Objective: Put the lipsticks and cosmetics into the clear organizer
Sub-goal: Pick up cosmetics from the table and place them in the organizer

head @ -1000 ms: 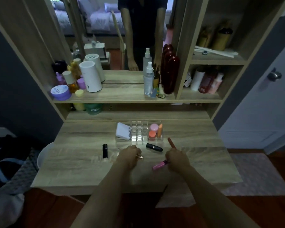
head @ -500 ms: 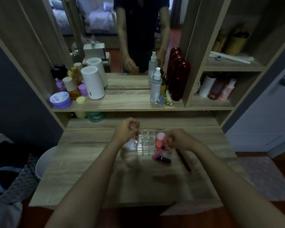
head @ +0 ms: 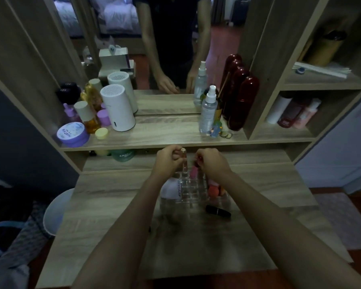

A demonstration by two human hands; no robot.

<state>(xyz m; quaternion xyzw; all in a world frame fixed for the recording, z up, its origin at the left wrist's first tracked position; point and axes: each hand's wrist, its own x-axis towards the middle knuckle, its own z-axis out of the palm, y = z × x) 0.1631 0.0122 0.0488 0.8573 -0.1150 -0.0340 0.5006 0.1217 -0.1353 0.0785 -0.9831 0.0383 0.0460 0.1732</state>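
Lipsticks are being lowered into the clear organizer (head: pixel 193 189), which sits on the wooden vanity top (head: pixel 113 215) directly under both hands. Left hand (head: pixel 168 160) is curled closed around a slim gold-capped tube (head: pixel 183 158), held upright with its lower end over the organizer's back row of small compartments. Right hand (head: pixel 212 163), just beside it, is pinched shut on a pink lip gloss (head: pixel 194 171) whose body points down into the grid; whether it touches the bottom of a cell cannot be told. Below the left wrist, a white compact (head: pixel 170 188) with orange lettering stands in the organizer's left section. Under the right wrist, pink and orange sponges (head: pixel 214 188) fill the right section. Nearer the person than the right hand, a black lipstick (head: pixel 218 211) lies on its side on the wood, just outside the organizer's front wall.
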